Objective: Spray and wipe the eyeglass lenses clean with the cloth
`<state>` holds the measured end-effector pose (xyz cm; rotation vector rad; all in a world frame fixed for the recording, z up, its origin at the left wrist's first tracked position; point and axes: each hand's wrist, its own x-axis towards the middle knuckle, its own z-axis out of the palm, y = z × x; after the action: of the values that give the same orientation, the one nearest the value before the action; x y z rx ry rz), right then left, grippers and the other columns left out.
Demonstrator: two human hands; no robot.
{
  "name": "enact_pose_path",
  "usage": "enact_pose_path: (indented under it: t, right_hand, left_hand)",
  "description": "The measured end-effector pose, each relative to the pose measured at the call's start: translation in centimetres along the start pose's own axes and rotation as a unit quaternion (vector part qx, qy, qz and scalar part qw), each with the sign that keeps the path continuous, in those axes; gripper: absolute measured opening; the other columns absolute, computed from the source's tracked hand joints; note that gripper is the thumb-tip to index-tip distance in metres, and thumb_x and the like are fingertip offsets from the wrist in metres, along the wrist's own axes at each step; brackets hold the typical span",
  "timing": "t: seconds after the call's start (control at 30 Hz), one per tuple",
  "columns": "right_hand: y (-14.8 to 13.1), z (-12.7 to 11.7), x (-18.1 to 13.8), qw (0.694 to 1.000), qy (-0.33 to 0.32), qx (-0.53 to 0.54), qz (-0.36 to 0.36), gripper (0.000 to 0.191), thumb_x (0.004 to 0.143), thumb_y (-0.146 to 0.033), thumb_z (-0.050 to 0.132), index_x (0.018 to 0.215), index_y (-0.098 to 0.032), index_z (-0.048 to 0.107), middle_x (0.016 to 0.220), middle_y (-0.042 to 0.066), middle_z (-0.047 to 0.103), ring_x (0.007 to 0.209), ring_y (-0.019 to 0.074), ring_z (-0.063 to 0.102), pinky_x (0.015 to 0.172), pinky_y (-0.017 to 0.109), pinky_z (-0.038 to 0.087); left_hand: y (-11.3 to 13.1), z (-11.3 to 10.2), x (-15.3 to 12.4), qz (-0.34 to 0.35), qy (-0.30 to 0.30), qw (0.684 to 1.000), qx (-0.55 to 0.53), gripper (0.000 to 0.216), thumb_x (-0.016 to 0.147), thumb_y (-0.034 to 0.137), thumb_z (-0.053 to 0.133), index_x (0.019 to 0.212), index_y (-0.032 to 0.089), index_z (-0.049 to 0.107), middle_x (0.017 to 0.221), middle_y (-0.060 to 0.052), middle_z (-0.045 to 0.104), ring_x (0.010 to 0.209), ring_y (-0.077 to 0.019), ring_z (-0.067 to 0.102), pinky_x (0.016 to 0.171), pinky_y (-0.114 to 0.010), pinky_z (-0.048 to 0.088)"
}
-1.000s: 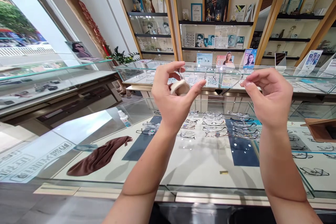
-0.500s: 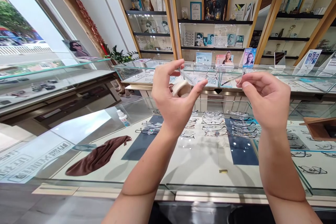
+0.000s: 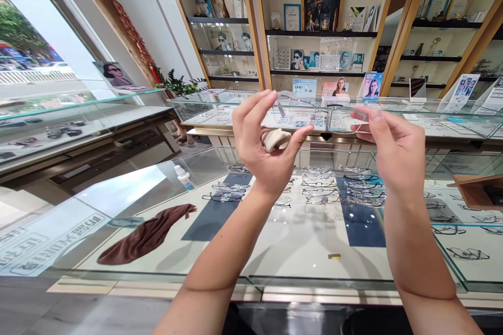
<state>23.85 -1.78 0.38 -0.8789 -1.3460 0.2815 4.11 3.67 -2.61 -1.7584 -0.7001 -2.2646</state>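
Note:
Above the glass counter I hold up a pair of thin-rimmed eyeglasses, hard to make out against the showcase behind. My right hand pinches them at their right end between thumb and fingers. Curled in a C shape, my left hand has its fingertips by the left end of the glasses; whether they touch is unclear. A crumpled beige cloth is tucked in its palm. On the counter below left lies a brown cloth, with a small white bottle beyond it.
Several rows of eyeglasses are displayed in the glass counter under my hands. A small gold-coloured piece lies near its front. At right is a brown wooden tray. A second showcase and shelves stand behind.
The eyeglasses have turned and tilted between my hands. My right hand has shifted slightly left with its fingers turned, and the beige cloth sits deeper in my left palm.

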Motion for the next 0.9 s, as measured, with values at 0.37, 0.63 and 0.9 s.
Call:
enact_pose_path:
  t: [0.37, 0.63, 0.9]
  right_hand:
    - [-0.2, 0.5, 0.0, 0.999, -0.007, 0.026, 0.021, 0.033, 0.098, -0.050, 0.064, 0.110, -0.024, 0.081, 0.111, 0.006, 0.081, 0.084, 0.0185, 0.076, 0.079, 0.039, 0.064]
    - [0.1, 0.9, -0.2, 0.996, -0.069, 0.054, 0.022, 0.049, 0.100, -0.067, 0.053, 0.117, -0.028, 0.078, 0.117, 0.008, 0.080, 0.086, 0.0208, 0.078, 0.074, 0.038, 0.064]
    - [0.2, 1.4, -0.6, 0.995, -0.085, 0.054, 0.012, 0.057, 0.100, -0.073, 0.046, 0.121, -0.029, 0.076, 0.116, 0.008, 0.080, 0.094, 0.0227, 0.079, 0.076, 0.038, 0.063]
  left_hand:
    - [-1.4, 0.6, -1.0, 0.038, 0.008, 0.997, 0.063, 0.068, 0.087, 0.059, 0.077, 0.144, 0.030, 0.055, 0.139, -0.010, 0.056, 0.135, -0.0306, 0.054, 0.100, -0.045, 0.059]
    - [-0.8, 1.2, -0.8, 0.026, 0.038, 0.999, -0.020, 0.056, 0.084, 0.055, 0.084, 0.130, 0.031, 0.064, 0.130, -0.007, 0.064, 0.118, -0.0257, 0.064, 0.087, -0.042, 0.059]
    - [-0.7, 1.3, -1.2, -0.042, 0.004, 0.999, -0.013, 0.065, 0.087, 0.057, 0.077, 0.143, 0.033, 0.057, 0.146, -0.009, 0.060, 0.127, -0.0270, 0.061, 0.094, -0.039, 0.055]
